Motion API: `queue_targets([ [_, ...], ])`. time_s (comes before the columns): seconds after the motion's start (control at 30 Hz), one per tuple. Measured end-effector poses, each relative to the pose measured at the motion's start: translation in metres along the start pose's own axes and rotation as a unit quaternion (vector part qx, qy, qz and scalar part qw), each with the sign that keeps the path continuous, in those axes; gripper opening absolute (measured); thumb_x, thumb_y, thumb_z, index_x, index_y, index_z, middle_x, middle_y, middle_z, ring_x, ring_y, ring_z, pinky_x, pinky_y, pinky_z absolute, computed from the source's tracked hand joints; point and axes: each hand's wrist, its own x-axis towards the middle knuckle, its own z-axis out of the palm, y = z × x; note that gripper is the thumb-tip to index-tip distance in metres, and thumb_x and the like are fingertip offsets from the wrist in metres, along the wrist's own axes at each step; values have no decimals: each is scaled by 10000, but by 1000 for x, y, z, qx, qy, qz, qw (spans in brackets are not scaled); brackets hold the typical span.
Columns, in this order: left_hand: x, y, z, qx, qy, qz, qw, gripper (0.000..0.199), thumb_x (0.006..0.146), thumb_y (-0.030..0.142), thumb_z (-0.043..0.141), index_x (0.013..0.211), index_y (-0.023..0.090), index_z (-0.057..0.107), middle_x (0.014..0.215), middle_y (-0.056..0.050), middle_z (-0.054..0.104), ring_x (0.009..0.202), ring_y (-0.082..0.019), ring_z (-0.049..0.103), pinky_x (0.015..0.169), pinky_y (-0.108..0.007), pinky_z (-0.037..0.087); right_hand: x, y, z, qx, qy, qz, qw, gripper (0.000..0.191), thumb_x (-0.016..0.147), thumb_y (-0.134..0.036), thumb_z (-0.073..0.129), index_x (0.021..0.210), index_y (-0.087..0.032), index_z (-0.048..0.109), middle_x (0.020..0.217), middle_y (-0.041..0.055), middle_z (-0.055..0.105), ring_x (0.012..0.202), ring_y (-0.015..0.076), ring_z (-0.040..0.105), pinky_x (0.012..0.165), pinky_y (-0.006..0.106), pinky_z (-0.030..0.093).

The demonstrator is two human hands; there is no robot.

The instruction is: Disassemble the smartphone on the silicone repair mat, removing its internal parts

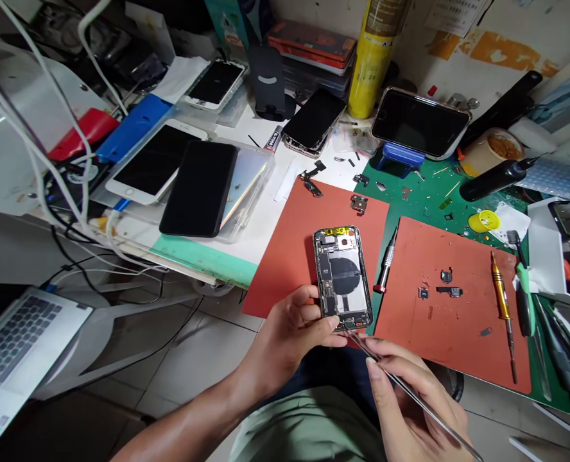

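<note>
My left hand (294, 327) is closed on the lower left corner of an opened phone housing (345, 269), with the thumb on its inner bottom edge. Inside it a dark circle, a circuit board along the left side and yellow tape at the top show. In my right hand (410, 391) is a pair of metal tweezers (395, 375), gripped between thumb and fingers. Their tips meet the housing's bottom edge beside my left thumb; whether they pinch a part there is too small to tell.
Red mats (285, 269) lie under small phone parts (359, 204). A red-tipped screwdriver (387, 260) and a gold screwdriver (501, 289) rest at the right. A black phone (198, 189) lies at the left, a phone (420, 122) leans on a blue stand, and a yellow can (371, 64) stands behind.
</note>
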Motion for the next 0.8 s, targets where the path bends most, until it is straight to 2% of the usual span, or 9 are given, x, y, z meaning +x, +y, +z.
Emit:
queue_targets([
  [0.2,-1,3,2,3,11,-9,1000,365,886,410,862,1128,207,679,1065,-101,852,1036,-312,829,898,-440,677,-4,-4,3,7,14,31,999,164,913,-58,763,989,-203,759,1009,60,838,838,222,844,708,291,715],
  [0.47,-1,5,4,12,23,-4,1000,387,870,424,875,1113,198,678,1033,-102,853,1019,-305,830,878,-428,687,-1,-2,0,-36,-13,9,999,169,903,-71,768,967,-225,743,997,43,846,833,217,842,789,321,719],
  [0.63,1,4,4,21,30,3,999,383,862,424,878,1104,191,692,1004,-96,850,996,-305,831,880,-443,696,-5,-6,3,-41,5,18,999,157,934,-82,749,973,-234,741,1010,39,847,888,218,842,841,346,716],
  [0.73,1,2,4,22,38,5,999,382,857,421,881,1108,198,698,959,-78,847,990,-302,830,893,-449,697,-9,-6,4,-64,-1,-4,998,175,932,-67,732,983,-234,741,1016,42,849,903,235,847,851,370,723],
  [0.8,2,0,4,11,41,6,999,380,856,415,884,1110,208,692,945,-67,845,977,-298,832,897,-455,696,-11,-5,4,-79,-19,-44,996,198,918,-48,724,999,-227,747,1019,47,852,930,258,852,835,385,734],
])
